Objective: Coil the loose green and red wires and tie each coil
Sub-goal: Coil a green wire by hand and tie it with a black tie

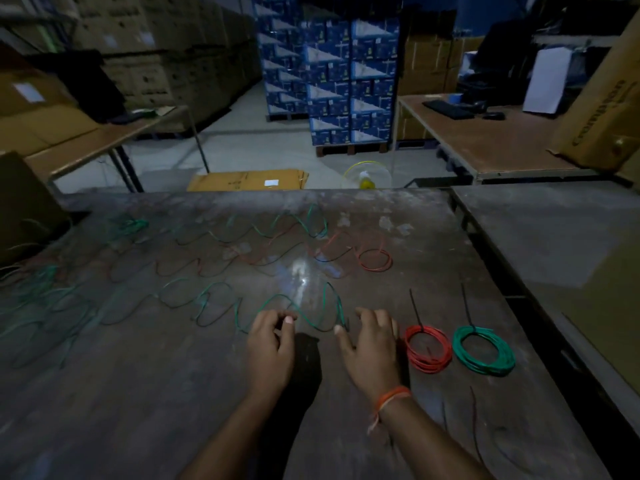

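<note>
Close to the near edge of the bench (173,393), toward its right side, a thin black tie (475,417) lies loose on the dark top. Two bare arms reach out over the bench. The right wrist wears an orange thread band (389,401).

The left hand (270,344) rests on the bench with its fingers (287,320) curled in, pinching a bend of the loose green wire (214,303). The right hand (372,348) lies just beside it, fingers (337,330) spread partly open, and one fingertip touches the end of the same green wire. I cannot tell if that hand really holds it.

Just to the right of the right hand sits a finished red coil (428,348), with a black tie (415,308) sticking up from it. Right next to that, nearer the right edge, sits a finished green coil (483,351) with its own black tie (467,306).

The loose green wire snakes away in loops toward the left edge, where it gets tangled and hard to see.

Farther out, in the middle of the bench, a loose red wire (263,259) wiggles along and ends in a small red ring (375,260). Behind it, near the far edge, another green wire (287,226) loops along.

Past the bench, a flat cardboard box (247,180) lies on the floor, and blue boxes (346,84) are stacked high.
</note>
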Demonstrator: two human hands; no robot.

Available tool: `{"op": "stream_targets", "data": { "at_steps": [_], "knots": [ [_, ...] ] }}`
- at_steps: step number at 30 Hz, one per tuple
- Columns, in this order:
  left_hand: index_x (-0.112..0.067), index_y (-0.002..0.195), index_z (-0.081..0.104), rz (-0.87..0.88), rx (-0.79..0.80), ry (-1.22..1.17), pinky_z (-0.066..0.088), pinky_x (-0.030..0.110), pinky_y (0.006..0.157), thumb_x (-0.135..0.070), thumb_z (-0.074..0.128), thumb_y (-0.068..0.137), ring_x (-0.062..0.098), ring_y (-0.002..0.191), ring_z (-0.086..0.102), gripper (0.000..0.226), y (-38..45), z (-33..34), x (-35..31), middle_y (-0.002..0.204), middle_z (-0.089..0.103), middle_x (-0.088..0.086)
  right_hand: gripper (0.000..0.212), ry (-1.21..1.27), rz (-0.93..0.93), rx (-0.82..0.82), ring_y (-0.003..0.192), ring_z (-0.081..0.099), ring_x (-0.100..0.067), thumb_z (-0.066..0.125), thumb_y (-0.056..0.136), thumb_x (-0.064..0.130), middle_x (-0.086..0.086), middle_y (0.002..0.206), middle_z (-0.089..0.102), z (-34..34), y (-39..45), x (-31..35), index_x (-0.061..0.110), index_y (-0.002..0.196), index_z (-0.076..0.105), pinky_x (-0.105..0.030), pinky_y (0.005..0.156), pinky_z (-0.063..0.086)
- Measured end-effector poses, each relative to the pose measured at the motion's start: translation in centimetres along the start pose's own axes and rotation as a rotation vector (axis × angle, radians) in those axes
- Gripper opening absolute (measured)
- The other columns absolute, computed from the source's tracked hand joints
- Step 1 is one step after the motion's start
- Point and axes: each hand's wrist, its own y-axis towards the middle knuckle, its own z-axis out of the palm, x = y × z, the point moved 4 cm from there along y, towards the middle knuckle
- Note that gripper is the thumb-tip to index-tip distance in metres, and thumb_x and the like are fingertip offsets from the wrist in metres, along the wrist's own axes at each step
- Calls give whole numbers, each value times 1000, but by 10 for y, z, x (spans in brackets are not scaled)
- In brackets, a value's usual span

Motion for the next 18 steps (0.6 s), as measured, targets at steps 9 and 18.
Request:
{"op": "stream_targets", "data": {
  "at_steps": [9,18],
  "knots": [
    [-21,95,64,-38,-206,188,35,11,89,-9,68,87,13,118,41,15,32,-70,35,121,43,-1,45,-96,170,125,114,46,-30,67,88,49,-9,120,57,56,20,38,16,118,65,-41,96,43],
    [-25,96,47,-214,88,329,39,49,105,-59,76,69,27,133,35,52,78,-113,115,142,35,5,13,78,107,153,86,60,-32,51,100,28,-6,91,62,103,17,81,28,88,49,-42,72,48]
  ]
}}
